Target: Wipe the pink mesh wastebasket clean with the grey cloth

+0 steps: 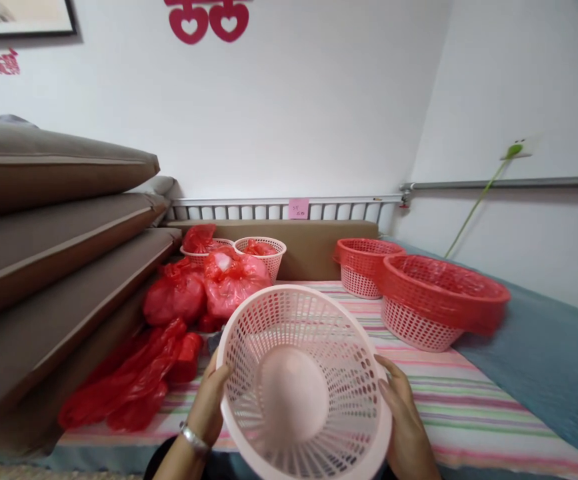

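Pink plastic basket (pixel 293 393), gripped by left hand (pixel 211 397) and right hand (pixel 401 408), is unlined; two baskets (pixel 411 325), frame right, wear red bags (pixel 431 295).

A striped cloth (pixel 469 393) — white with pink, green and purple bands — lies over a blue-grey cover (pixel 533 333), which shows along the right side and the front edge. At its left, a loose red bag (pixel 119 393) sprawls beside a red roll (pixel 187 357). Behind them sit two filled bags, one red (pixel 176 297), one pinkish (pixel 233 287), with two small baskets (pixel 273 263) farther back, their bases hidden. Toward the right stand two lined baskets (pixel 413 327) — upright, red plastic (pixel 433 293) folded over their rims.
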`<state>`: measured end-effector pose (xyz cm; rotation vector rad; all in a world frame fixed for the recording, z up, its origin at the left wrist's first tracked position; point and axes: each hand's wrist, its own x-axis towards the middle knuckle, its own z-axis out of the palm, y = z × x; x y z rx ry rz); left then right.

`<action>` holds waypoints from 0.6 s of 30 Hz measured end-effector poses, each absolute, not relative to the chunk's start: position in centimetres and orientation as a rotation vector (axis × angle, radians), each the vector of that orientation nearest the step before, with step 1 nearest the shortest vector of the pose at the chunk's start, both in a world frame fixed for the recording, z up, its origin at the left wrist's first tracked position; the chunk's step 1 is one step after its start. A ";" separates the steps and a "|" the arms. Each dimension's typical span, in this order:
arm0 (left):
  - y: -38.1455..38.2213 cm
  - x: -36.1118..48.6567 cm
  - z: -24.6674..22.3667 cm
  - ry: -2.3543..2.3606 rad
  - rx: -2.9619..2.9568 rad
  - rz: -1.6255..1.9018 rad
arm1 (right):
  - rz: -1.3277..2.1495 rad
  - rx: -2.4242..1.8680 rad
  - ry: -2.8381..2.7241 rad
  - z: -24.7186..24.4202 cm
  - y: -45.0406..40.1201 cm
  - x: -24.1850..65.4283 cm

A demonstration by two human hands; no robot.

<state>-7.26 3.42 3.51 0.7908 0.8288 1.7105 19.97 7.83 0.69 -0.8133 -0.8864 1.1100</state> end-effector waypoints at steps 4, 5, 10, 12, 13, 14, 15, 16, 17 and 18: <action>3.8 -7.2 3.8 0.825 0.862 1.693 | 1.062 -0.914 -0.970 0.9 8.0 20.9; 4.1 -7.2 3.9 0.813 0.868 1.681 | 1.020 -0.936 -1.017 1.0 8.0 21.2; 7.1 -8.0 3.9 0.773 0.894 1.680 | 0.673 -0.966 -1.200 2.2 10.1 20.8; 9.1 -8.4 3.0 0.781 0.924 1.710 | 0.547 -1.015 -1.288 1.7 12.1 20.2; 10.1 -8.4 2.2 0.800 0.949 1.722 | 0.514 -1.061 -1.334 1.0 13.1 20.0; 11.0 -8.4 1.4 0.827 0.988 1.731 | 0.504 -1.123 -1.372 0.0 13.8 19.8; 11.8 -8.3 0.6 0.862 1.040 1.734 | 0.508 -1.192 -1.392 -1.2 14.1 19.5; 12.4 -8.0 -0.1 0.896 1.094 1.735 | 0.526 -1.262 -1.403 -2.5 14.0 19.3; 12.8 -7.7 -0.6 0.924 1.157 1.733 | 0.528 -1.331 -1.390 -3.7 13.4 19.1; 13.1 -7.4 -1.0 0.949 1.219 1.736 | 0.513 -1.362 -1.377 -4.9 12.4 18.9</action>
